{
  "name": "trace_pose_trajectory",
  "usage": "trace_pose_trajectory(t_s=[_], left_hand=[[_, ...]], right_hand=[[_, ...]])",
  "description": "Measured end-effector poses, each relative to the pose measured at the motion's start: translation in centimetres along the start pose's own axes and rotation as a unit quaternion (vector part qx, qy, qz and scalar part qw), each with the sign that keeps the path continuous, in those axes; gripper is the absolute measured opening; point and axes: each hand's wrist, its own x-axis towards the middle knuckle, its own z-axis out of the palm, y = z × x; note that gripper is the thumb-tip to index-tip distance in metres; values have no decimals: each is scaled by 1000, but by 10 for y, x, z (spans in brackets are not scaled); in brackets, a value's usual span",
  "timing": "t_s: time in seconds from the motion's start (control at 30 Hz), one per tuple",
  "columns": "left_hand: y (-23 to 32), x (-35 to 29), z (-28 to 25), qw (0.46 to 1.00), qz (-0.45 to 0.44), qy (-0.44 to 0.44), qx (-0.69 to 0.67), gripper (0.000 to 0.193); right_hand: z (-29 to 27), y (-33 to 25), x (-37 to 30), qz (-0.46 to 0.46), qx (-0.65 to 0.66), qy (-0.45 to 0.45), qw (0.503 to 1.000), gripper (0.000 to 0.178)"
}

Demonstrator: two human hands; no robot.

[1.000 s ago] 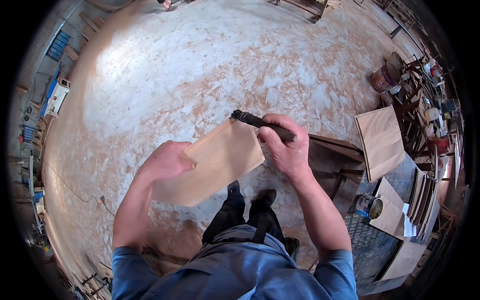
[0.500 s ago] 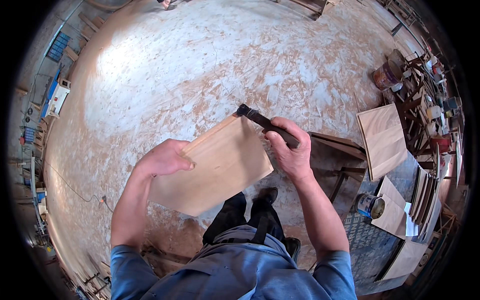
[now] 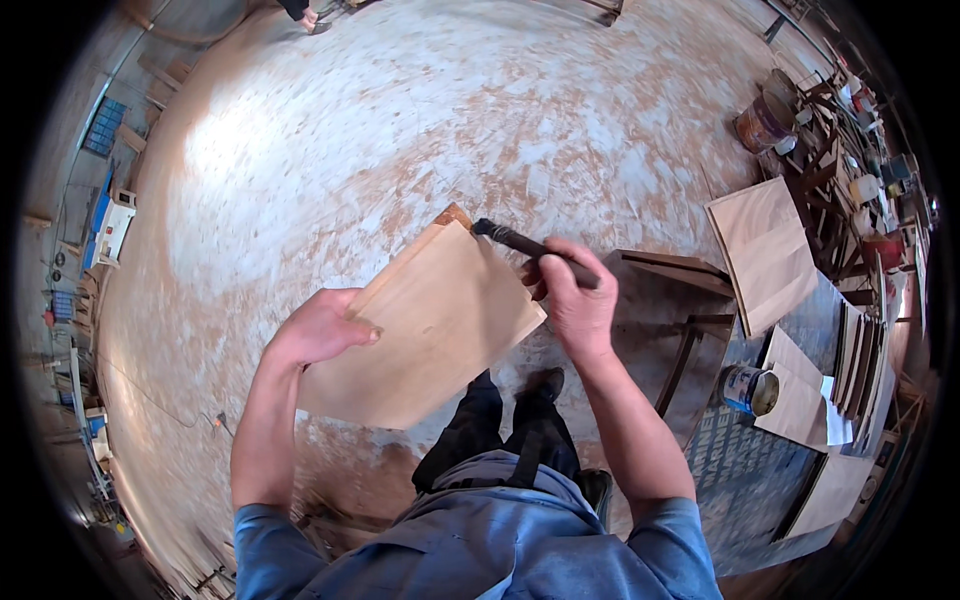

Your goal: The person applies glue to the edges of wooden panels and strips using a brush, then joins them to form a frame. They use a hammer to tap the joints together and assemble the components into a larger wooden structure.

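Note:
A pale wooden panel [image 3: 430, 320] hangs tilted in front of me, held by its left edge in my left hand [image 3: 322, 330], thumb on the face and the other fingers out of sight behind. At its far corner the edge carries a dark amber wet patch [image 3: 455, 214]. My right hand [image 3: 577, 300] is closed round the handle of a paintbrush [image 3: 528, 245] with dark, clumped bristles. The brush tip is just right of that far corner; whether it touches the panel I cannot tell.
On the right, a dark sheet-topped table [image 3: 740, 470] bears an open paint can [image 3: 750, 390] and several wooden panels. Another panel [image 3: 765, 255] leans at its far end. Beyond are a rusty bucket [image 3: 765, 125] and piled scrap. A person's foot [image 3: 318, 24] shows at the far left.
The brush has moved slightly right and down from the panel's far corner, uncovering an amber stain on the edge there. My left hand keeps its hold on the panel.

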Motion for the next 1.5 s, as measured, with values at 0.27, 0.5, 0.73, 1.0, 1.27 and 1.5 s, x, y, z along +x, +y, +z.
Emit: trace_pose_trajectory(t_s=[0.27, 0.5, 0.73, 1.0, 1.27, 1.5], left_hand=[[-10, -23, -2, 985, 22, 84, -151, 41], [-14, -46, -8, 972, 47, 143, -178, 40], [-29, -47, -20, 974, 83, 138, -158, 47], [-27, -50, -18, 969, 102, 134, -181, 48], [-30, -44, -22, 957, 127, 141, -217, 44], [-40, -34, -25, 945, 133, 147, -259, 46]], right_hand=[[-76, 8, -18, 74, 20, 145, 986, 23], [-67, 32, -30, 125, 90, 163, 974, 27], [-59, 35, -24, 128, 103, 130, 978, 27], [-70, 40, -30, 101, 55, 116, 987, 22], [-73, 46, -32, 60, 34, 101, 992, 23], [-70, 51, -37, 23, 24, 74, 997, 22]])
